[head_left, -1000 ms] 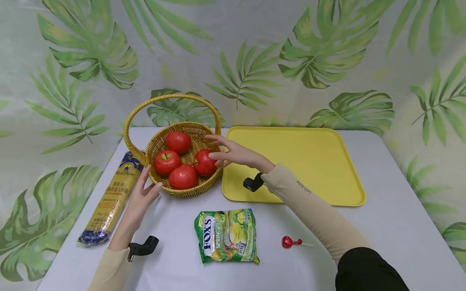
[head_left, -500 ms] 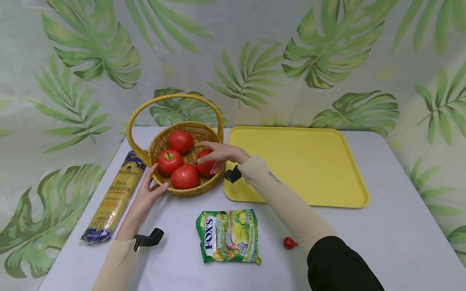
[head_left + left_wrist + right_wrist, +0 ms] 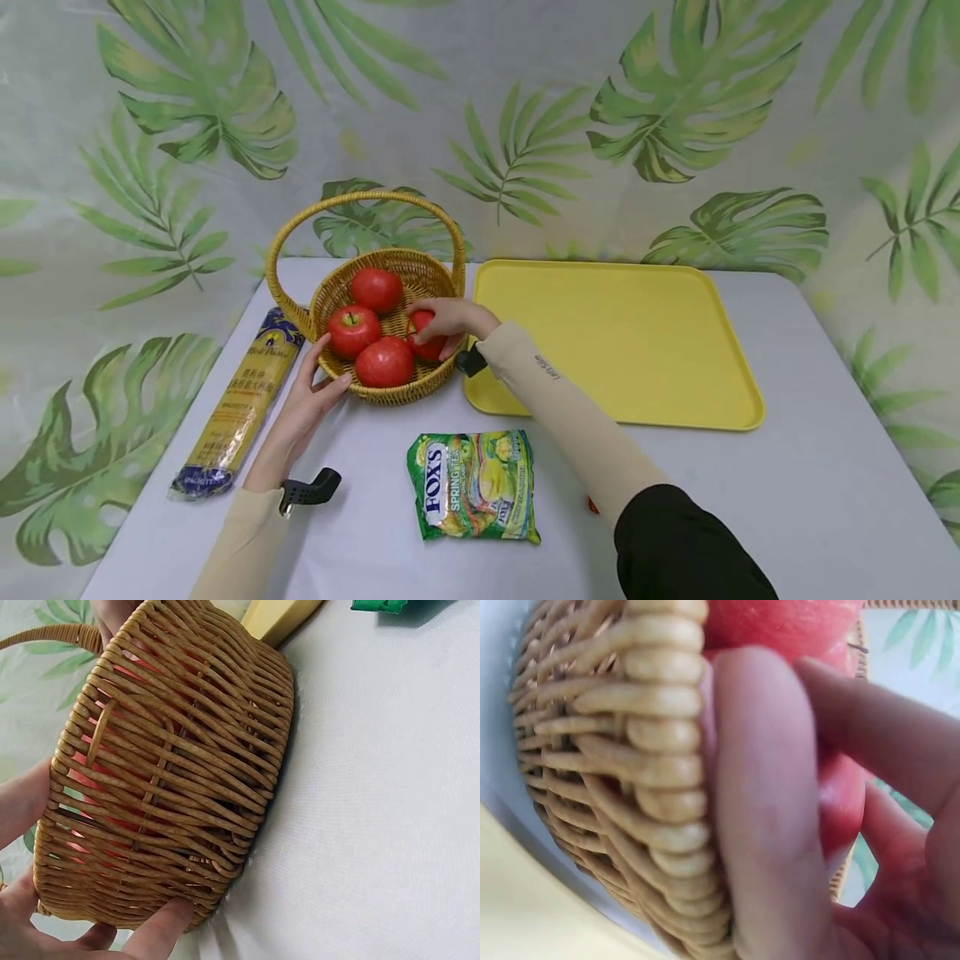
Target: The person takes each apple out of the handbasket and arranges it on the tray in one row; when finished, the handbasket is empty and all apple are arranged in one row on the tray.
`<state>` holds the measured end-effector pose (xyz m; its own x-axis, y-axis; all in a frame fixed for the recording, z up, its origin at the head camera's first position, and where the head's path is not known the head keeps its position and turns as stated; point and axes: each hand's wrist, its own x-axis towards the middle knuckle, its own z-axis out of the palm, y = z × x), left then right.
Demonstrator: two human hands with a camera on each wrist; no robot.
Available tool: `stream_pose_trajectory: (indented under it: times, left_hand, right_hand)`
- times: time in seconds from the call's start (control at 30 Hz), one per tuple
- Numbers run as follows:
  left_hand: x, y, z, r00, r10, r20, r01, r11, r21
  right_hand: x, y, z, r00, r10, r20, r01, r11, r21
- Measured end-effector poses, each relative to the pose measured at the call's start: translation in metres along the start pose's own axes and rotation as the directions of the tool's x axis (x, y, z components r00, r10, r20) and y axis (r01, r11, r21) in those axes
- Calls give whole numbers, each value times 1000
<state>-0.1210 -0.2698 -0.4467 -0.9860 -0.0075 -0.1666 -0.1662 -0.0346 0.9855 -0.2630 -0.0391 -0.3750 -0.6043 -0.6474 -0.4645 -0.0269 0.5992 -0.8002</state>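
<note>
A wicker basket (image 3: 408, 390) with a tall hooped handle holds several red apples (image 3: 385, 363). My right hand (image 3: 452, 318) reaches in over its right rim, fingers and thumb curled round the rightmost apple (image 3: 427, 348). In the right wrist view, a finger lies between this apple (image 3: 840, 802) and the woven rim. My left hand (image 3: 302, 410) rests against the basket's front left, thumb and fingers spread. The left wrist view has its fingertips (image 3: 166, 922) touching the outer weave.
A spaghetti packet (image 3: 243, 396) lies left of the basket. A yellow tray (image 3: 622, 350) is on the right. A green Fox's sweets bag (image 3: 476, 485) lies in front. My right sleeve mostly covers a red lollipop (image 3: 592, 505).
My right hand has moved left and down into the basket and closed round the right apple. My left hand stays against the basket. The right sleeve has come over the lollipop.
</note>
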Motion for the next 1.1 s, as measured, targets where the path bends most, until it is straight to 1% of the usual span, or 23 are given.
stream_pose_trajectory:
  times: [0.13, 0.23, 0.33, 0.43, 0.57, 0.73, 0.9, 1.1]
  left_hand:
    - [1, 0, 1, 1000, 16, 4, -16, 1000, 6]
    - [2, 0, 2, 1000, 23, 6, -23, 1000, 13]
    - [2, -1, 2, 1000, 25, 4, -25, 1000, 17]
    - [2, -2, 2, 1000, 28, 2, -28, 999, 17]
    - [3, -3, 1, 1000, 30, 1, -30, 999, 19]
    - [2, -2, 1, 1000, 27, -1, -27, 999, 25]
    - [1, 0, 1, 1000, 27, -2, -27, 999, 22]
    - [0, -2, 1, 1000, 26, -6, -26, 1000, 9]
  right_hand:
    - [1, 6, -1, 999, -35, -31, 36, 999, 38]
    - [0, 10, -3, 996, -79, -42, 82, 994, 76]
    - [-1, 14, -6, 991, -127, -39, 131, 980, 146]
    - [-1, 20, -10, 984, -179, -19, 178, 953, 245]
    - [-2, 29, -15, 969, -246, 9, 226, 903, 366]
    - [-7, 38, -18, 951, -308, 21, 264, 847, 461]
    - [-16, 42, -20, 935, -353, -9, 311, 810, 498]
    - [-31, 46, -31, 922, -385, -48, 353, 780, 517]
